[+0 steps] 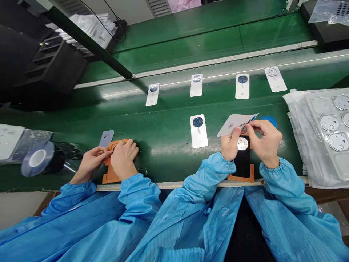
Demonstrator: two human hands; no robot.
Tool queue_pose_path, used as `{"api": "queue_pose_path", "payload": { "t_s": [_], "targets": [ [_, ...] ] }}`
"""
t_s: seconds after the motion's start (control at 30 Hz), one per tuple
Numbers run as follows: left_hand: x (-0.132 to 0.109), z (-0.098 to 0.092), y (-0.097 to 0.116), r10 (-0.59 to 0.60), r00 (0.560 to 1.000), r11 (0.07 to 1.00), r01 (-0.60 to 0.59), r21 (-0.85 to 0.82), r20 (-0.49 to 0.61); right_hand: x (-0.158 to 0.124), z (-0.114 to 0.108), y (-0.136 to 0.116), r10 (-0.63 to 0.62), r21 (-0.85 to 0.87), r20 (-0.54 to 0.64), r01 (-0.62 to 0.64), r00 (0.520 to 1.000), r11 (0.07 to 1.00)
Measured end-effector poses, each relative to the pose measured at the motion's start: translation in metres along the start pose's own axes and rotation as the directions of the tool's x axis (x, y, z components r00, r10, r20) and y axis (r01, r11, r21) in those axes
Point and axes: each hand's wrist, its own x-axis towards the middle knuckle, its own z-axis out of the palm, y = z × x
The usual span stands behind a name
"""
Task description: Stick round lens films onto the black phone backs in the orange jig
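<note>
My left hand (229, 145) grips the lower edge of a white phone-shaped sheet (231, 124) with small print on it, tilted above the work surface. At its right end, the thumb and fingers of my right hand (265, 140) pinch the sheet near a blue patch; the exact contact is partly hidden. Under my hands a black phone-shaped panel (242, 162) with a silvery camera circle lies on an orange fixture (247, 177). A round blue item (269, 120) is partly covered behind my right hand. Left of my hands lies a white phone-shaped card (199, 138) with a dark camera ring.
Several similar cards, one of them a white card (196, 85), lie along the green belt (169, 123). A co-worker's hands (122, 156) work over another orange fixture (109, 177) at left, near a tape roll (38, 159). Clear trays (327, 145) are stacked at right.
</note>
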Motion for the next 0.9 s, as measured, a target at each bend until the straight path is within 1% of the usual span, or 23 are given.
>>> {"api": "queue_pose_path", "payload": {
  "t_s": [0.07,0.13,0.2,0.27,0.33,0.4,0.43,0.5,0.57,0.63,0.67,0.7,0.73,0.77,0.8,0.83,0.87,0.9],
  "targets": [
    [0.0,-0.001,-0.002,0.02,1.0,0.999,-0.02,0.025,0.005,0.0,0.0,0.001,-0.002,0.001,-0.001,0.002,1.0,1.0],
    [-0.002,-0.003,-0.003,0.044,0.999,0.995,-0.044,0.089,0.005,-0.001,0.001,0.002,-0.002,0.003,-0.008,0.002,1.0,1.0],
    [-0.006,-0.004,0.0,0.075,0.997,0.974,-0.08,0.211,0.028,-0.001,0.002,0.003,0.006,-0.007,-0.02,-0.006,1.0,1.0],
    [-0.01,-0.003,0.003,0.109,0.991,0.933,-0.129,0.337,0.077,-0.001,0.005,0.001,0.021,-0.032,-0.033,-0.022,0.999,0.999],
    [-0.014,-0.001,0.005,0.123,0.985,0.9,-0.162,0.405,0.121,0.0,0.008,-0.003,0.036,-0.062,-0.044,-0.038,0.998,0.997],
    [-0.014,0.0,0.004,0.097,0.989,0.903,-0.136,0.408,0.114,0.002,0.012,-0.002,0.049,-0.093,-0.041,-0.053,0.998,0.994],
    [-0.013,-0.001,0.003,0.065,0.995,0.918,-0.092,0.385,0.082,0.003,0.012,0.002,0.062,-0.114,-0.03,-0.065,0.998,0.991],
    [-0.007,-0.006,0.001,-0.043,0.999,0.963,0.048,0.266,-0.027,0.006,0.009,0.022,0.13,-0.173,0.0,-0.128,0.992,0.977],
    [0.001,-0.016,0.002,-0.173,0.978,0.978,0.185,0.096,-0.118,0.011,-0.003,0.056,0.262,-0.274,0.02,-0.247,0.965,0.93],
    [0.006,-0.031,0.008,-0.254,0.957,0.967,0.256,-0.004,-0.142,0.015,-0.021,0.094,0.411,-0.419,0.044,-0.356,0.911,0.835],
    [0.006,-0.04,0.013,-0.262,0.956,0.964,0.264,0.002,-0.132,0.017,-0.031,0.11,0.467,-0.493,0.069,-0.377,0.881,0.784],
    [0.006,-0.048,0.017,-0.247,0.962,0.966,0.254,0.047,-0.116,0.018,-0.042,0.121,0.503,-0.548,0.084,-0.382,0.86,0.744],
    [0.004,-0.055,0.022,-0.216,0.973,0.965,0.225,0.132,-0.079,0.018,-0.052,0.126,0.523,-0.585,0.094,-0.378,0.847,0.717],
    [0.001,-0.061,0.027,-0.174,0.985,0.953,0.169,0.252,-0.002,0.017,-0.06,0.124,0.512,-0.588,0.108,-0.361,0.852,0.724],
    [-0.003,-0.067,0.031,-0.129,0.984,0.919,0.074,0.386,0.121,0.015,-0.066,0.116,0.473,-0.558,0.131,-0.329,0.872,0.762],
    [-0.007,-0.071,0.035,-0.094,0.957,0.86,-0.061,0.507,0.274,0.011,-0.071,0.103,0.414,-0.501,0.165,-0.286,0.895,0.817],
    [-0.011,-0.074,0.036,-0.074,0.899,0.777,-0.22,0.59,0.432,0.006,-0.073,0.087,0.333,-0.425,0.227,-0.214,0.915,0.879],
    [-0.015,-0.076,0.037,-0.075,0.82,0.679,-0.375,0.631,0.568,-0.001,-0.073,0.071,0.223,-0.334,0.314,-0.112,0.923,0.936]
  ]
}}
